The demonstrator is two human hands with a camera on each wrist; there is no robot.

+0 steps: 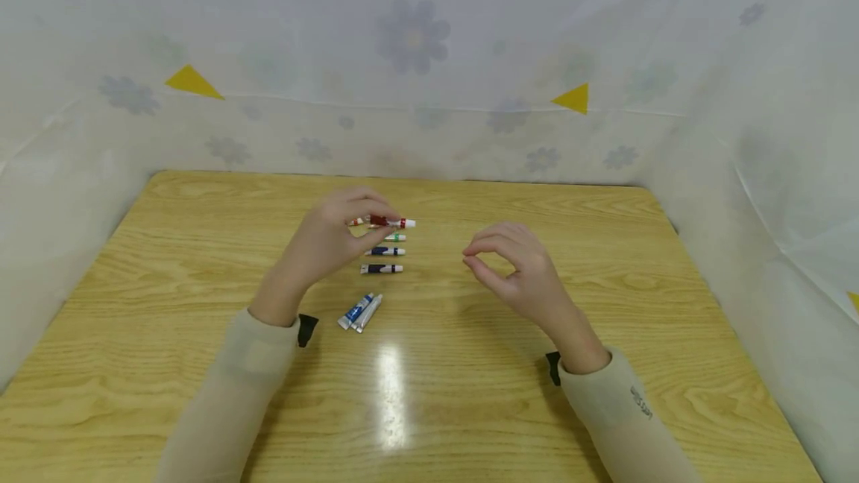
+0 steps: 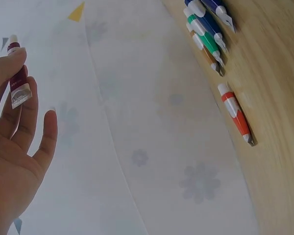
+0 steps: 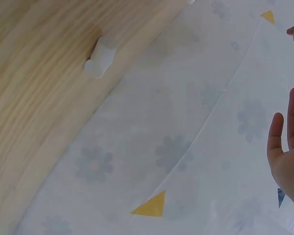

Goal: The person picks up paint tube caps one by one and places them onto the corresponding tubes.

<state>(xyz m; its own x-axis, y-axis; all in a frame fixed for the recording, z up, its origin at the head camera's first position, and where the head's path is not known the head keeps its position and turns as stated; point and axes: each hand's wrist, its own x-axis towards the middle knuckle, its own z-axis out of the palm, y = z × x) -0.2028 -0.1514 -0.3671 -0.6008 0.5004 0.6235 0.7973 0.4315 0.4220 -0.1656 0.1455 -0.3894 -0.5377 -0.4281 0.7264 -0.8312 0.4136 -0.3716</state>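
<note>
While a person's left hand (image 1: pixel 331 231) pinches a small dark red paint tube with a white cap (image 1: pixel 379 221) between thumb and fingertips, the tube is held above the wood-grained counter (image 1: pixel 168 259), over the far end of a row. That row looks largely formed: an orange-red tube with a white cap (image 2: pixel 237 117) lies farthest from the person, set apart from a brownish-yellow tube (image 2: pixel 208 57), with a green-banded tube (image 1: pixel 397 238), a blue tube with a white cap (image 1: pixel 385 251) and a dark violet-blue tube (image 1: pixel 382 269) following side by side, caps to the right. What seems left is the dark red tube, not yet laid down, and two loose ones nearer the person, a bright blue and silver tube (image 1: pixel 355 311) and a pale silvery tube (image 1: pixel 367 313), slanted and close together outside the row. Well apart from the row, the right hand (image 1: pixel 520 263) is loosely curved, thumb and index tips close together, nothing visible between them. The right wrist view also shows a blurred white cylindrical object (image 3: pixel 104 55) on the counter, possibly another tube.
</note>
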